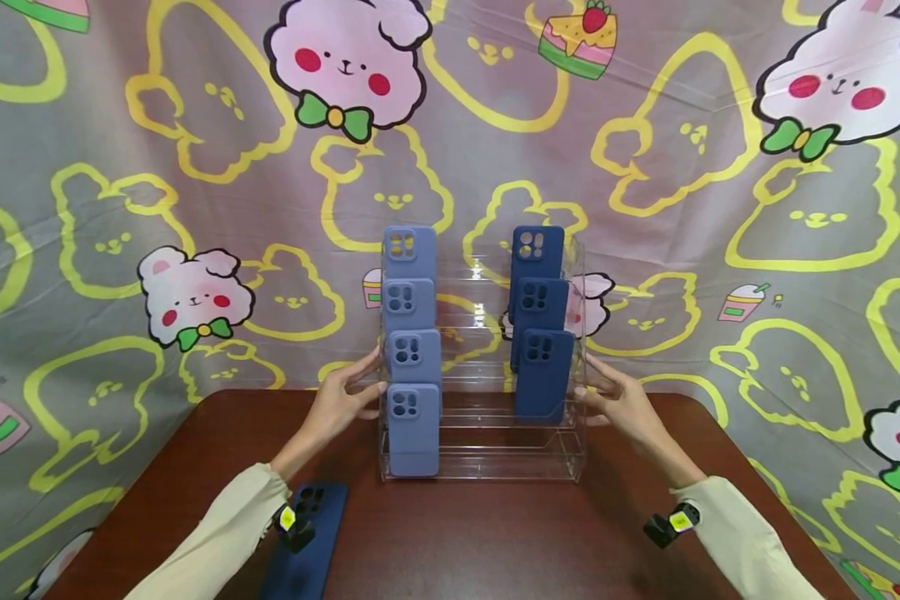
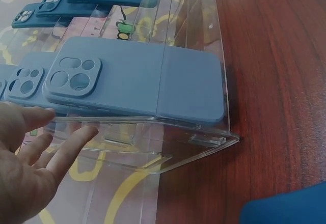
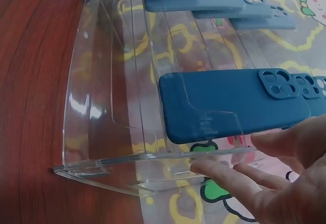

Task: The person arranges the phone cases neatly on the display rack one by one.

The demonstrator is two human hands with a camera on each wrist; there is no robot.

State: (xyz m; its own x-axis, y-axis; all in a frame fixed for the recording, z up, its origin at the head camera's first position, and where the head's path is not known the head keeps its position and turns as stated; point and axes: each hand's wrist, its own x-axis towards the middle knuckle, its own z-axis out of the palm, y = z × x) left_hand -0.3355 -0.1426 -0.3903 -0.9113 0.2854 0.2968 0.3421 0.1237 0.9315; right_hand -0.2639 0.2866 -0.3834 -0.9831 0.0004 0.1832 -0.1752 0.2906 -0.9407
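A clear acrylic tiered stand stands on the table, holding phone cases in two columns. On its left are several light blue cases, stepped one behind another. Three dark blue cases lean in the right column. My left hand is at the stand's left side, fingers extended and fingertips right at the clear side panel. At the opposite side, my right hand has its fingers stretched toward the right panel, thumb near its edge. Neither hand grips a case.
Another dark blue case lies on the brown table by my left forearm, partly covered by the sleeve and wrist camera. A grey cloth with cartoon animals hangs behind the table. The front tier's right part shows bare clear plastic.
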